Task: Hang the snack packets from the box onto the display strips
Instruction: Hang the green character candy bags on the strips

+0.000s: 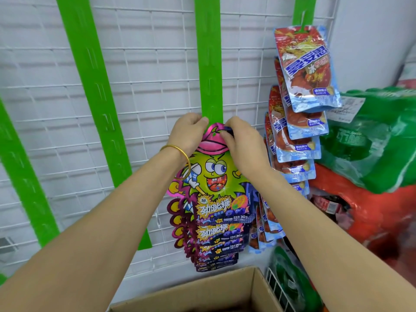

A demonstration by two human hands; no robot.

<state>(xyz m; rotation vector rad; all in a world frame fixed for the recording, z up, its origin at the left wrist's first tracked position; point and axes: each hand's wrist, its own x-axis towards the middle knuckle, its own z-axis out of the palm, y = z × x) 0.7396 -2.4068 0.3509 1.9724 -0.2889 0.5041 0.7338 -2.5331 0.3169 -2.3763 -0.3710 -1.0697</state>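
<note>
A purple and green candy packet (216,176) with a cartoon face hangs against the middle green display strip (209,64). My left hand (188,134) and my right hand (242,143) both pinch its pink top edge right at the strip. Several identical packets (213,242) hang below it on the same strip. The cardboard box (202,293) stands open at the bottom of the view; its contents are hidden.
The right strip (302,10) carries several red and blue pouches (304,68). Two bare green strips (96,86) hang left on the white wire grid (146,64). Green and red shrink-wrapped packs (371,154) are stacked at the right.
</note>
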